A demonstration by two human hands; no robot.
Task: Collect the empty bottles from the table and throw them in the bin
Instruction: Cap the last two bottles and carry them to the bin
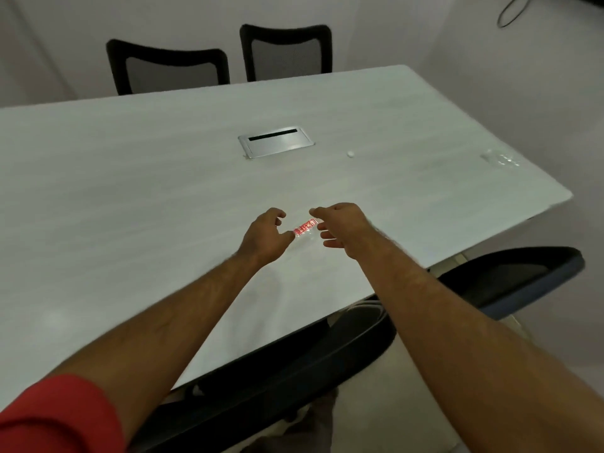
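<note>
Between my two hands lies a clear bottle with a red label (305, 227), on its side on the pale surface (130, 191). My left hand (266, 235) has its grip loosely curled and partly open, thumb tip right at the bottle's near end; whether it touches I cannot tell. My right hand (340, 227) is also partly open, fingers spread around the bottle's far end, not closed on it. Farther out on the surface a small white cap (350, 154) sits right of a metal cable hatch (276, 142). Near the right edge lies a second clear bottle (500, 158), well apart from my hands. Two dark chairs (284, 53) stand at the far side.
</note>
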